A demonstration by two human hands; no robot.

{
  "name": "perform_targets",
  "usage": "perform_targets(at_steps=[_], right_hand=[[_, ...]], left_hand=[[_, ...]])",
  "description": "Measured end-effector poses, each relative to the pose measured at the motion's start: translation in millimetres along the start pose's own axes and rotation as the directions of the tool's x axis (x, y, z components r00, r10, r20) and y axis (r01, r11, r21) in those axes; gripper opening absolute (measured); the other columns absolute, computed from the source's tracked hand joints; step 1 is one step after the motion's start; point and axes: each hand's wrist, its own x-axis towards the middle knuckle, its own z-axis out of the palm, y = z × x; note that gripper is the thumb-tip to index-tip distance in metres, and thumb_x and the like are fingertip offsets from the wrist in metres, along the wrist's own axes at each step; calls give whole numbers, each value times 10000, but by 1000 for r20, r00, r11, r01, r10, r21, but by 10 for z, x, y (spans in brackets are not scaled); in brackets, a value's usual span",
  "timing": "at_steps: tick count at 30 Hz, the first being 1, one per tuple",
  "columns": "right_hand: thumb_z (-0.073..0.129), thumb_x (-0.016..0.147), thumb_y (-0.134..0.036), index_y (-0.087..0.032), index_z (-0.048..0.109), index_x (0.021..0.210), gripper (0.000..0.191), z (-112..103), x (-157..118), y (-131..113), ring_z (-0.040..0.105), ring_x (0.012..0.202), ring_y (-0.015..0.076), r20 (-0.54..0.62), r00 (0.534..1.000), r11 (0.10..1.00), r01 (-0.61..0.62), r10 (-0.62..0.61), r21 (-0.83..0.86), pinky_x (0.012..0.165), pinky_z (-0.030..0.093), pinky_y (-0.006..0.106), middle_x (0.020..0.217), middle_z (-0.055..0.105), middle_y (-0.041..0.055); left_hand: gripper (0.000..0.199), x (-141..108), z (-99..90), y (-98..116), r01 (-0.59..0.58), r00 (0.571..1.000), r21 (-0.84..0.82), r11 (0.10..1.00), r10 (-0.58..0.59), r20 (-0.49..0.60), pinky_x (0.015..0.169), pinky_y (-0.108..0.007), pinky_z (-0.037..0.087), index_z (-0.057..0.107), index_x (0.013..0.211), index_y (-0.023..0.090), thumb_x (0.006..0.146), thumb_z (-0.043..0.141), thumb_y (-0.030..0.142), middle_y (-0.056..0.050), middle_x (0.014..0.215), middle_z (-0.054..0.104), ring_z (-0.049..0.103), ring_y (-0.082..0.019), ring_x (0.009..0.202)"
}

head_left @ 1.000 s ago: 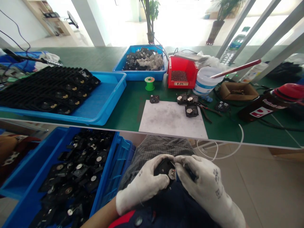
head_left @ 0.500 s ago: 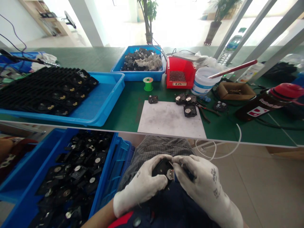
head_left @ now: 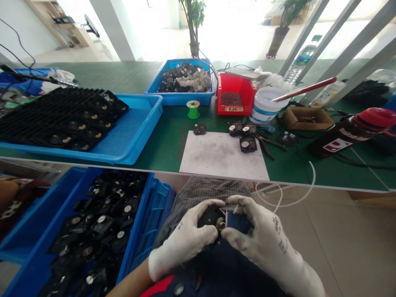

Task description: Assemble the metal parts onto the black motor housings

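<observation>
Over my lap, my left hand [head_left: 188, 233], in a white glove, grips a black mechanism [head_left: 208, 218] with a small round metal part at its right side. My right hand [head_left: 261, 231], also gloved, is closed around a dark blue object [head_left: 238, 222] whose left edge meets the mechanism. What that blue object is, I cannot make out. Beyond my hands, a white sheet [head_left: 219, 159] lies at the table's front edge, with similar black mechanisms [head_left: 248, 144] at its right side and another [head_left: 199, 129] at its upper left corner.
A blue tray [head_left: 136, 140] holds stacked black parts at left. Below it, a blue bin [head_left: 144, 202] contains many mechanisms. Green spool [head_left: 193, 110], red bin [head_left: 250, 103], white tub [head_left: 262, 113], pliers [head_left: 266, 147] and a dark bottle [head_left: 335, 138] stand or lie on the table.
My right hand has shifted its grip and its fingers have spread around the blue object, which shows more now. My left hand has stayed nearly still with the mechanism.
</observation>
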Motion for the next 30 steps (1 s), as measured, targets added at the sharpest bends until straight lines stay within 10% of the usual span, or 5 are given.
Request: perform_targets(at_steps=[8, 14, 30], right_hand=[[570, 1013, -291, -272, 697, 1002, 130, -42, -100, 38, 737, 821, 166, 113, 988, 961, -128, 103, 246, 764, 566, 245, 911, 766, 8], [563, 1026, -414, -248, 627, 1031, 177, 112, -147, 31, 501, 560, 110, 362, 836, 695, -545, 412, 468, 507, 411, 201, 698, 582, -45], [541, 1022, -383, -244, 605, 970, 162, 100, -121, -12, 475, 601, 106, 375, 840, 744, -530, 392, 407, 543, 386, 221, 732, 569, -54]], left_hand=[[600, -29, -37, 12, 2, 999, 72, 997, 2, -53, 1045, -373, 475, 680, 1289, 204, 696, 617, 148, -48, 1181, 741, 652, -272, 1118], [602, -54, -13, 42, -6, 998, 103, 995, 12, -57, 996, -371, 500, 666, 1295, 185, 695, 624, 216, -66, 1188, 742, 658, -278, 1089], [573, -80, -13, 35, -17, 999, 139, 990, 24, -43, 1014, -342, 487, 664, 1301, 208, 730, 621, 186, -37, 1197, 740, 657, -250, 1094]])
